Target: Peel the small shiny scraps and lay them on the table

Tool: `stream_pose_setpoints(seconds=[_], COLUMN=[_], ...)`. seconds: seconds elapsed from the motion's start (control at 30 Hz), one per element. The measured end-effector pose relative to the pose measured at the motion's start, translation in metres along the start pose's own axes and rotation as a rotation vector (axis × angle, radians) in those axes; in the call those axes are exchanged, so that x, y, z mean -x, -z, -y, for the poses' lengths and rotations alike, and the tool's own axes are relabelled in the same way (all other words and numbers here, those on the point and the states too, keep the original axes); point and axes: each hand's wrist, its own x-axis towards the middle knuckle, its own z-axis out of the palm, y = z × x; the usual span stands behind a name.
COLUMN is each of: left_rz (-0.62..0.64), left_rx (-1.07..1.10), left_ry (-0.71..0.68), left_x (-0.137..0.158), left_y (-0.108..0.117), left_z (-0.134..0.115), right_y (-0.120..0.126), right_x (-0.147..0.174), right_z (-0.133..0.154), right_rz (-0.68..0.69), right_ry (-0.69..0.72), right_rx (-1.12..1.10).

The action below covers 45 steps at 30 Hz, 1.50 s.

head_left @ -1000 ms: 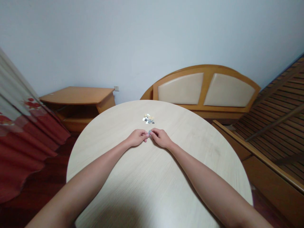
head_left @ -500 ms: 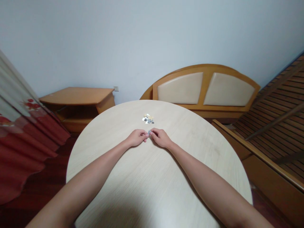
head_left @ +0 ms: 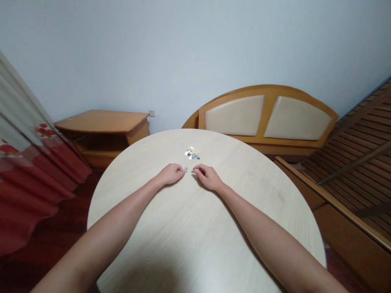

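Note:
My left hand point(head_left: 172, 173) is closed in a pinch around a small grey-blue piece point(head_left: 186, 169), which juts out past the fingertips over the table. A short gap separates it from my right hand point(head_left: 207, 176), whose thumb and forefinger are drawn together. Whatever sits between those right fingertips, if anything, is too small to make out. Just beyond both hands lies a little pile of loose pieces point(head_left: 192, 153) in white, pale yellow and grey; they look like small toy building bricks, though their exact shape is hard to tell.
The round pale wooden table point(head_left: 189, 228) fills the area under my arms. Behind it stand a low wooden cabinet point(head_left: 104, 121) and a padded headboard point(head_left: 235, 116). A red and white curtain point(head_left: 33, 175) hangs at left; a slatted wooden frame point(head_left: 351, 162) leans at right.
My hands have moved apart, the left one drawing leftward with the grey-blue piece in its fingers. The right hand has barely moved. The view has shifted slightly.

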Motion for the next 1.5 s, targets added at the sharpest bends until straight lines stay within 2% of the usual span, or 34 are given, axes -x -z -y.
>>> stream_pose_setpoints(seconds=[0.17, 0.33, 0.6, 0.7, 0.83, 0.97, 1.13, 1.3, 1.4, 1.5], left_rz=[0.020, 0.038, 0.055, 0.048, 0.022, -0.006, -0.024, -0.040, -0.112, -0.185], left_rx=[-0.309, -0.451, -0.451, -0.449, -0.475, -0.474, -0.468, -0.438, -0.410, -0.381], left_ry=[0.147, 0.180, 0.255, 0.253, 0.229, 0.225, 0.218, 0.227, 0.211, 0.166], left_x=[0.007, 0.011, 0.011, 0.011, 0.010, 0.010, 0.010, 0.009, 0.008, 0.005], left_y=[0.024, 0.028, 0.038, 0.039, 0.036, 0.033, 0.033, 0.030, 0.023, 0.015], left_z=[0.006, 0.003, 0.013, 0.015, 0.015, 0.018, 0.021, 0.019, 0.017, 0.015], right_y=[0.000, 0.000, 0.000, -0.004, -0.010, -0.017, -0.021, -0.012, -0.002, 0.006], right_x=[0.000, 0.000, 0.001, 0.000, -0.011, -0.029, -0.036, -0.010, 0.006, 0.014], right_z=[-0.001, -0.001, 0.000, 0.002, 0.006, 0.010, 0.013, 0.016, 0.015, 0.007], right_rz=[-0.002, 0.004, -0.026, -0.055, -0.028, 0.021, 0.051, 0.053, 0.033, -0.048], right_ry=[0.013, 0.013, 0.005, 0.031, 0.102, 0.104, 0.072, 0.099, 0.119, 0.062], right_rx=[-0.016, -0.018, 0.029, 0.201, 0.460, 0.547, 0.567, 0.480, 0.425, 0.393])
